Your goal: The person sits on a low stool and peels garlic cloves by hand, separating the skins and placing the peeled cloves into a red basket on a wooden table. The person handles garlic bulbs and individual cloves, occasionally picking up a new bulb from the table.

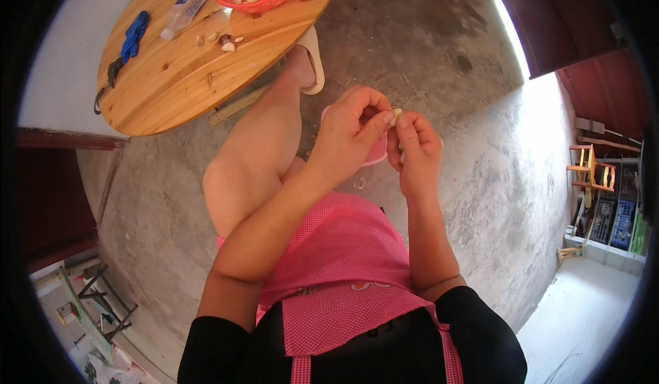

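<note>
Between my two hands is a pale garlic clove (396, 117), pinched at the fingertips. My left hand (350, 129) grips it with thumb and forefinger from one side. From the other side my right hand (419, 150) holds it, and its curled lower fingers hide whatever may be in the palm. Below them, partly covered by the left hand, is a pink plastic container (378, 153); its contents are hidden. Shreds of garlic skin (360, 183) lie on the floor nearby.
On the round wooden table (175, 90) sit a red plastic basket (260, 7) with several peeled cloves, a clear plastic bottle (188, 5), unpeeled garlic cloves (228, 47) and a blue cloth (135, 34). A small wooden chair (592, 170) and plastic crates (622, 223) stand far right.
</note>
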Tool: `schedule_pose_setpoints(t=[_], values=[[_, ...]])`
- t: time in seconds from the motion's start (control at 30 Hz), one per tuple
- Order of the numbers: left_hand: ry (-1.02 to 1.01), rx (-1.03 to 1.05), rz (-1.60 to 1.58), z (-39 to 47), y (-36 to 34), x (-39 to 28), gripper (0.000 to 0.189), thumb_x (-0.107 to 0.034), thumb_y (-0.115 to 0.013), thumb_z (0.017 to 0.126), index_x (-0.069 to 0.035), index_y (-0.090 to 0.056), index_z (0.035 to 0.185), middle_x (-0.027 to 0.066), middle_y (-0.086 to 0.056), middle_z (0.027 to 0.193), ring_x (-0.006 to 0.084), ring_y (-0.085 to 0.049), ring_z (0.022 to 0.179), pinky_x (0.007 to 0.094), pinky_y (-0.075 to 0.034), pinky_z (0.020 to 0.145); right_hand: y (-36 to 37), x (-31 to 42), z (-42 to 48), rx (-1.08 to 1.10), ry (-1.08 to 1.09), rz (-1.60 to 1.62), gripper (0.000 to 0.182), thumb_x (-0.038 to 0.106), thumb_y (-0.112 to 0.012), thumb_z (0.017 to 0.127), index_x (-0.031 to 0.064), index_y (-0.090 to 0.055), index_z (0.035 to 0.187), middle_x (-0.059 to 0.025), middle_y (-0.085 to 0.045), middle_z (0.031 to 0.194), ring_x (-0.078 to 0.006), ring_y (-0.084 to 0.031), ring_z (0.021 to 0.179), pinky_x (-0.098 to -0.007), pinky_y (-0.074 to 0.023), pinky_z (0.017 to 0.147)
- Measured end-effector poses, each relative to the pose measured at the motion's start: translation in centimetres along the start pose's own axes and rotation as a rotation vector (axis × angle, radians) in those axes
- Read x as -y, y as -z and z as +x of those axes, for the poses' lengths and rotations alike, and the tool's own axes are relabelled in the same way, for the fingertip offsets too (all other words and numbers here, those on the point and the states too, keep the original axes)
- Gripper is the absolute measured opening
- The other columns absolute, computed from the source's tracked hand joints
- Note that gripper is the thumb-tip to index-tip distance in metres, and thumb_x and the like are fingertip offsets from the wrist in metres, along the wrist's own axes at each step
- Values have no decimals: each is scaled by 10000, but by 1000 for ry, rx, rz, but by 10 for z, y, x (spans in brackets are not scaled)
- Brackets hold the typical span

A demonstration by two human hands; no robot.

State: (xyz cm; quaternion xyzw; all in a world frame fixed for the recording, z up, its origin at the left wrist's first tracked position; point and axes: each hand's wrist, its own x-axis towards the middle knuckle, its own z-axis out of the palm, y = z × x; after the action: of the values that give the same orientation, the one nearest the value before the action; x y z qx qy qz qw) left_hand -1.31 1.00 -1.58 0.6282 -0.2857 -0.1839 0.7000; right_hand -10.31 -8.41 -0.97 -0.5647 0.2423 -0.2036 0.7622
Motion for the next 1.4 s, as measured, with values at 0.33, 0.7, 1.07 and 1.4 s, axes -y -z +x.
schedule_pose_setpoints(t=[0.33, 0.7, 1.07, 1.4], values=[[69, 9, -285, 0, -3, -2, 106, 25, -542, 850, 20, -505, 949, 76, -607, 838, 108, -601, 732, 235, -501, 660, 5, 1, 1, -26, 44, 66, 163, 180, -538, 932, 28, -570, 883, 32, -491, 601, -19, -377, 472, -175, -272, 418], [40, 44, -239, 0, -4, -2, 107, -1, -599, 843, -7, -554, 939, 29, -606, 852, 73, -578, 782, 213, -475, 682, -3, -5, 1, -81, 190, -85, 132, 155, -534, 931, 25, -552, 921, 27, -488, 626, -17, -341, 450, -171, -221, 387], [165, 101, -338, -1, 2, -8, 103, 5, -586, 863, -25, -537, 949, 0, -576, 869, 38, -547, 788, 178, -463, 690, 4, -6, 2, -109, 229, -135, 122, 99, -619, 873, 11, -598, 955, -23, -630, 859, -42, -557, 721, -172, -450, 630], [175, 69, -344, -1, 2, -6, 57, -13, -581, 864, 2, -543, 904, 19, -588, 790, 67, -572, 708, 202, -485, 631, 5, -4, -1, -73, 242, -157, 149, 79, -653, 846, 12, -570, 951, -2, -608, 831, -35, -536, 690, -172, -441, 609]])
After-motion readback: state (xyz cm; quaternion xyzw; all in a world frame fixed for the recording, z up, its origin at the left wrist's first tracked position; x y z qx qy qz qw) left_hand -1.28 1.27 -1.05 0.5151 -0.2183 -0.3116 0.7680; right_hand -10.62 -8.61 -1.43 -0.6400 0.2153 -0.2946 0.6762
